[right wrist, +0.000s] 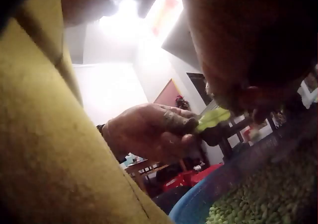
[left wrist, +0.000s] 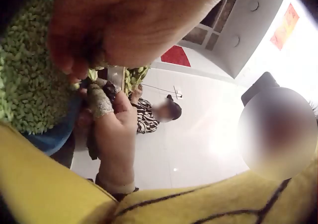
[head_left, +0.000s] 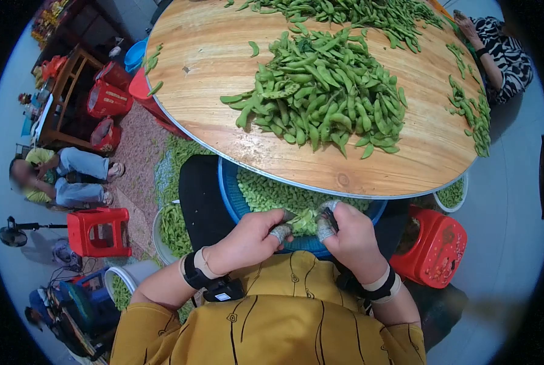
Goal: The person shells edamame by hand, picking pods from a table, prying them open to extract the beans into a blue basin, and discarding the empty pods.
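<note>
My left hand [head_left: 252, 236] and right hand [head_left: 355, 236] face each other over a blue basin [head_left: 228, 194] at my lap. Between their fingertips is an opened green soybean pod [right wrist: 213, 118]; the left thumb and finger pinch one end and the right fingertips grip the other. Greyish wraps cover the thumb and finger of the right hand, and similar wraps show on the left. Shelled green soybeans [head_left: 266, 190] lie in the basin below. In the right wrist view the right hand is dark and hides part of the pod.
A round wooden table [head_left: 205, 79] juts over the basin, bearing a heap of soybean pods [head_left: 326, 91]. Red stools [head_left: 98, 232] stand on the left and another red stool [head_left: 433, 246] on the right. Pod-filled buckets [head_left: 121, 292] flank me. Other people [head_left: 500, 61] sit around.
</note>
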Demonstrator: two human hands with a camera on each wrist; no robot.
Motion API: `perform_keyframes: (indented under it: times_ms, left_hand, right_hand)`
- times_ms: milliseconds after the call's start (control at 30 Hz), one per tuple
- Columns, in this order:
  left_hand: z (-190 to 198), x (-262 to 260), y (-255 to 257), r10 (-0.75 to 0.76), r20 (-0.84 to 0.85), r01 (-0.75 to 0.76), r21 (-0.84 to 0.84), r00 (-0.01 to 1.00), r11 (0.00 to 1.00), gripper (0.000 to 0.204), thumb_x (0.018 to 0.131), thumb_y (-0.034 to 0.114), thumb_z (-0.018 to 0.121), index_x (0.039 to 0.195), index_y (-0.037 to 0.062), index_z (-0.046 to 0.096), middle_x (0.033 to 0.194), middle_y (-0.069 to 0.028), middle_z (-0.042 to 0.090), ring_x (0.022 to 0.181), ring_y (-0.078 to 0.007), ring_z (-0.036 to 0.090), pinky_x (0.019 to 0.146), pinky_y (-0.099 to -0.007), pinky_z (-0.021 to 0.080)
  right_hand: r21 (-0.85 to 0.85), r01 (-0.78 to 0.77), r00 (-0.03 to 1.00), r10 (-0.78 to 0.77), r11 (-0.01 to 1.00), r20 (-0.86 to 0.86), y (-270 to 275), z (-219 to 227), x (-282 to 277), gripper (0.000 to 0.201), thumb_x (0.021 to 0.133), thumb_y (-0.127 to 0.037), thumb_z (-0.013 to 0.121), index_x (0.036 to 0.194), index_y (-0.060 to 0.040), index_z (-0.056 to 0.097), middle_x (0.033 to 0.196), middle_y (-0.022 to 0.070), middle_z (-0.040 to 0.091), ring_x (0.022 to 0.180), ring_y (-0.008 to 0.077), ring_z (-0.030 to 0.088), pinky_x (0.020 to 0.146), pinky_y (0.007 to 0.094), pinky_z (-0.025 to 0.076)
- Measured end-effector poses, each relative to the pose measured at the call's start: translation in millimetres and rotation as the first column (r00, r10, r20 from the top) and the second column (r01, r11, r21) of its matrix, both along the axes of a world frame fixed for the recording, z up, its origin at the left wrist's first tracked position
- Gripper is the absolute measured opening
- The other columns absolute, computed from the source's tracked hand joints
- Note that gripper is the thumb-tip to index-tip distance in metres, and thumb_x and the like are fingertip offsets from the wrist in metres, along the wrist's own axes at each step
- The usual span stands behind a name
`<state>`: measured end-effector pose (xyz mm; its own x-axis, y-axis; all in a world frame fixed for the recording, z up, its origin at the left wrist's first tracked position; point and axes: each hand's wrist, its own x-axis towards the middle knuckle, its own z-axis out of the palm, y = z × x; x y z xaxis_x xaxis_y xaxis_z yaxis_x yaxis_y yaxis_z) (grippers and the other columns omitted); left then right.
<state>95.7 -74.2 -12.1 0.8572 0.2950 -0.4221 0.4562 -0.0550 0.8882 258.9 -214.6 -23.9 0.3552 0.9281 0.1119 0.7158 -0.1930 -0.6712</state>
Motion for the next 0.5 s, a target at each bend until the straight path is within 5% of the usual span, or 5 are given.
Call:
perform_keyframes:
  times_ms: [133, 300, 467, 500]
  left_hand:
    - [-7.8, 0.0, -0.4, -0.029, 0.056, 0.016, 0.225, 0.998, 0.974, 0.011, 0.086, 0.002, 0.053, 0.095, -0.0016, 0.058, 0.076, -0.0081, 0.063, 0.064, -0.0134, 0.06, 0.06, -0.028, 0.049]
    - [2.7, 2.5, -0.3, -0.096, 0.136, 0.017, 0.491, 0.986, 0.871, 0.008, 0.079, 0.006, 0.058, 0.083, -0.0008, 0.057, 0.067, -0.02, 0.054, 0.061, -0.0356, 0.057, 0.056, -0.0374, 0.046]
    - [2.5, 0.1, 0.7, -0.11, 0.143, 0.027, 0.486, 0.984, 0.873, 0.01, 0.076, 0.0, 0.053, 0.084, -0.0012, 0.058, 0.071, -0.0207, 0.057, 0.063, -0.0359, 0.058, 0.058, -0.0371, 0.047]
    - [3.3, -0.6, -1.1, -0.09, 0.124, 0.049, 0.297, 0.988, 0.953, 0.011, 0.076, -0.002, 0.052, 0.087, -0.0018, 0.056, 0.073, -0.0205, 0.058, 0.066, -0.0386, 0.059, 0.06, -0.0404, 0.048]
  right_hand:
    - [0.067, -0.014, 0.999, 0.011, 0.998, 0.053, 0.8, 13.1, -8.1, 0.025, 0.072, -0.009, 0.067, 0.093, -0.0011, 0.056, 0.077, 0.0154, 0.056, 0.069, 0.0333, 0.059, 0.059, 0.0398, 0.049]
    - [0.15, -0.155, 0.974, 0.177, 0.976, -0.142, 5.4, 13.0, -10.0, 0.022, 0.072, -0.006, 0.065, 0.089, 0.0006, 0.053, 0.076, 0.0171, 0.054, 0.07, 0.0375, 0.056, 0.06, 0.0424, 0.047]
    - [0.111, -0.169, 0.956, 0.19, 0.979, -0.223, 6.7, 12.0, -9.0, 0.024, 0.071, -0.005, 0.065, 0.089, 0.0013, 0.051, 0.077, 0.019, 0.053, 0.072, 0.0397, 0.054, 0.062, 0.0438, 0.045]
    - [0.123, -0.166, 0.955, 0.19, 0.978, -0.226, 7.2, 12.2, -8.6, 0.023, 0.071, -0.004, 0.065, 0.089, 0.0012, 0.051, 0.077, 0.0189, 0.053, 0.072, 0.0396, 0.055, 0.063, 0.0439, 0.046]
